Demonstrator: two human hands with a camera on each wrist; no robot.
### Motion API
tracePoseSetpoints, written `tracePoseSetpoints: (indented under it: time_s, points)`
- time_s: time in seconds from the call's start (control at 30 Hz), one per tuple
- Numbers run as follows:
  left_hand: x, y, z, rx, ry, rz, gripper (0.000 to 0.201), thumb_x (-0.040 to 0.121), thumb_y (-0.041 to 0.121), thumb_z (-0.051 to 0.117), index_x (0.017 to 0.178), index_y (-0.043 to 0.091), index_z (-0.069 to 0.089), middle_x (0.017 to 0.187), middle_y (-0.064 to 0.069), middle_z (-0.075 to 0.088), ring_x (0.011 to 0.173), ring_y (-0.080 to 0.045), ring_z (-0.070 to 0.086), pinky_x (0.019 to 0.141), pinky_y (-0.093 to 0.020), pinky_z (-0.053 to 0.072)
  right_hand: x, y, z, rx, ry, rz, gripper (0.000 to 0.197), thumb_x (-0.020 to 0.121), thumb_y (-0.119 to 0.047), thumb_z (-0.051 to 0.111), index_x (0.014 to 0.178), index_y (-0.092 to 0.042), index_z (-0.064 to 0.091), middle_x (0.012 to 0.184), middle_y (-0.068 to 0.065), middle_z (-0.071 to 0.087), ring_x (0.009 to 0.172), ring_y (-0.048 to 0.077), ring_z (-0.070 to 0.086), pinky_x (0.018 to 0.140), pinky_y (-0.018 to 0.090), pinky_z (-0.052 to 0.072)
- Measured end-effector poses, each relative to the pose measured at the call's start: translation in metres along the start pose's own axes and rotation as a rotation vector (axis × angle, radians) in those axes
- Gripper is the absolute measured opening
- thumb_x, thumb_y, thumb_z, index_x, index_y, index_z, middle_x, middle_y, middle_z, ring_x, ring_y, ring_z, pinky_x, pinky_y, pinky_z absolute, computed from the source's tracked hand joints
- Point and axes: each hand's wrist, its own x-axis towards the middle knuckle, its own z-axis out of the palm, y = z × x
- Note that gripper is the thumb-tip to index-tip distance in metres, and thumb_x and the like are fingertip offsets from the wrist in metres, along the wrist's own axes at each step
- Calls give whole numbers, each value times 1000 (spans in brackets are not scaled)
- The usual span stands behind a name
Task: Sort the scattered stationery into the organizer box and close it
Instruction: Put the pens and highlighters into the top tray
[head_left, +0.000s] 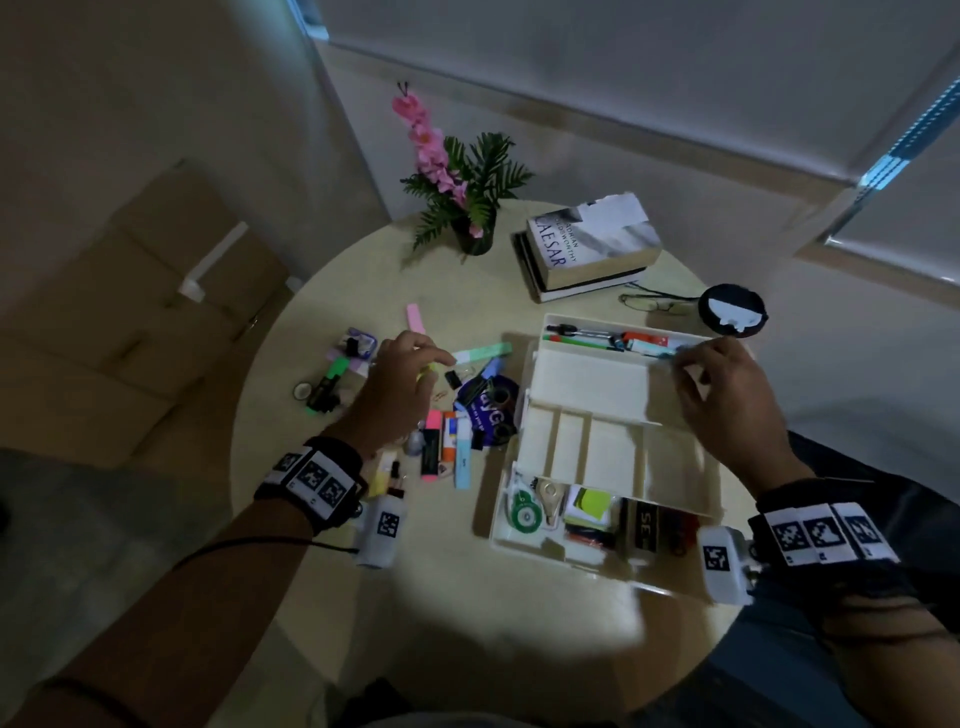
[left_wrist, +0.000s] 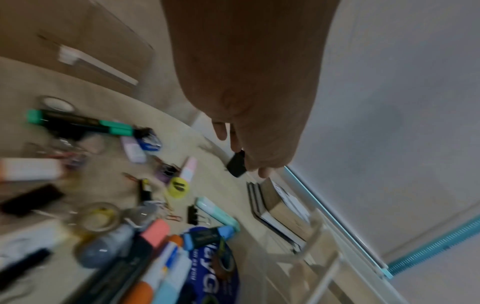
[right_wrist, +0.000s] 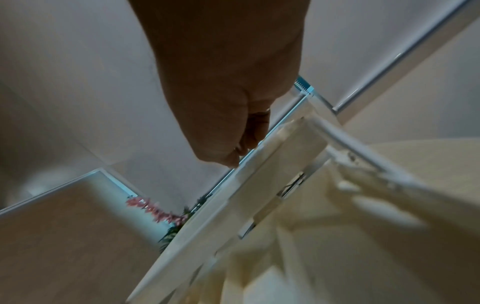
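In the left wrist view the palm of the left hand (left_wrist: 249, 86) hides most of its fingers, and the small black object (left_wrist: 236, 165) at their tips is too blurred to identify. The near stationery pile (left_wrist: 109, 257) is smeared by motion and cut off by the lower edge. In the right wrist view the right hand (right_wrist: 223, 96) covers its own fingertips, so any grip cannot be told, and the organizer box (right_wrist: 298, 236) is a blurred pale mass cut by the frame edge.
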Motion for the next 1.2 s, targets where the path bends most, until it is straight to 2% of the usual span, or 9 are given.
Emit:
tracePoseSetpoints:
  time_s: [0.1,0.2,0.23,0.43,0.6,0.77,0.9,1.07,1.2]
  points:
    - [-29,-35,-16,-18,-37,-56,29,88,-1,61,106,15,77,112,-10,63,107,-29,62,97,-42,49,-11,-43,18,73,-24,-51,15,93,-2,72,107,-6,74,107,11,64,79,18,59,75,28,51]
    - [-57,-64,-27,-19,-111,-113,24,88,11,61,104,16,77,106,-10,63,100,-26,61,92,-37,49,-21,-90,42,145,-77,-107,12,92,0,72,103,-5,73,99,8,63,73,14,57,72,8,43]
    - [-66,-75,-28,-44,-143,-132,23,89,11,62,104,18,76,105,-7,62,97,-24,61,89,-36,52,-25,-107,50,164,-110,-120,12,93,0,72,103,-6,73,98,6,63,73,14,58,72,7,43]
    - [-114,-121,-30,-165,-260,-194,18,89,8,75,104,18,77,106,-1,63,95,-20,66,85,-32,55,-45,-193,120,118,-509,-171,18,90,-4,70,106,-10,71,103,8,68,89,27,67,73,35,52]
    - [-140,-156,-29,-114,-366,-240,24,91,14,75,114,20,75,111,-3,60,101,-23,65,88,-33,54,-58,-230,183,-68,-768,117,52,98,-26,68,142,-8,49,133,19,49,119,37,57,83,28,39]
    - [-147,-175,-35,-183,-350,-243,21,87,14,79,105,23,74,106,-1,63,94,-21,67,85,-40,58,-49,-242,217,-126,-685,288,44,102,-14,57,140,5,48,137,31,48,127,46,48,104,48,46]
    - [-147,-185,-42,-128,-346,-333,24,81,26,84,90,33,63,97,8,61,88,-17,65,77,-37,57,-45,-234,236,-204,-648,310,40,103,-17,55,135,5,53,132,30,54,129,50,43,104,55,45]
    - [-137,-178,-39,-85,-344,-438,28,83,39,82,100,23,66,97,6,67,88,-15,66,67,-31,53,-50,-222,252,-198,-629,362,40,107,-17,42,140,2,52,128,26,54,123,46,49,100,49,47]
    - [-130,-170,-32,-27,-377,-431,32,84,42,82,101,18,70,94,4,71,83,-17,69,61,-27,49,-62,-224,249,-159,-562,389,40,103,-22,57,136,1,52,128,29,57,123,51,51,98,56,50]
